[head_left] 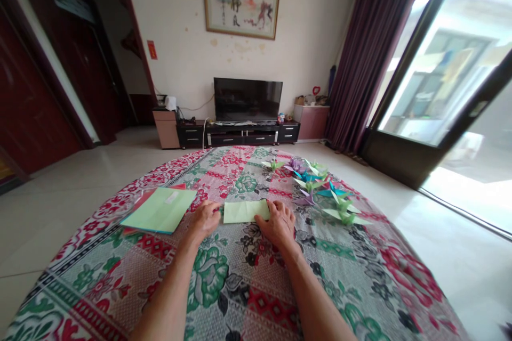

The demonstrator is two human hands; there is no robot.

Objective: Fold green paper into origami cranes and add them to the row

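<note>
A pale green sheet of paper, folded into a flat rectangle, lies on the flowered tablecloth in front of me. My left hand rests at the sheet's left end, fingers curled and pressing down on its edge. At the right end, my right hand presses on the sheet's lower right corner with its fingers bent. Both forearms reach in from the bottom of the view.
A stack of coloured paper sheets, green on top, lies to the left. Several folded paper cranes in green, blue and purple stand at the right back. Beyond the table are a television on a low cabinet, a tiled floor and a glass door.
</note>
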